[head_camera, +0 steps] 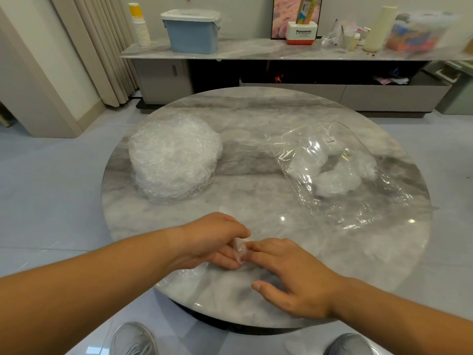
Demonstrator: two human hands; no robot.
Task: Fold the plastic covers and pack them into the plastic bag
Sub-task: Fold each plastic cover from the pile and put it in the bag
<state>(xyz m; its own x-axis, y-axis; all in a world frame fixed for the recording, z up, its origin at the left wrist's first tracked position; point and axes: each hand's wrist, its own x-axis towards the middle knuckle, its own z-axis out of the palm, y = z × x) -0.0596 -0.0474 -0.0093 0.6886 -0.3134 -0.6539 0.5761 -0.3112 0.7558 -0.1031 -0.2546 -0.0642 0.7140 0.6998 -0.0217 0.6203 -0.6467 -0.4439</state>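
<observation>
A tall round stack of clear crinkled plastic covers (174,156) stands on the left of the round marble table (256,119). A clear plastic bag (340,175) lies on the right with a few folded white covers (335,181) inside. Near the front edge, one plastic cover (240,249) is bunched into a small roll between my hands. My left hand (215,239) pinches the roll with curled fingers. My right hand (294,275) lies flat with straight fingers, its fingertips touching the roll and pressing the thin film on the tabletop.
Behind the table runs a long low marble-topped cabinet (256,51) with a blue lidded bin (192,32), stacked paper cups (140,26), a Panasonic box (302,33) and clutter. Curtains (102,47) hang at back left. My two grey shoes (133,339) show below the table edge.
</observation>
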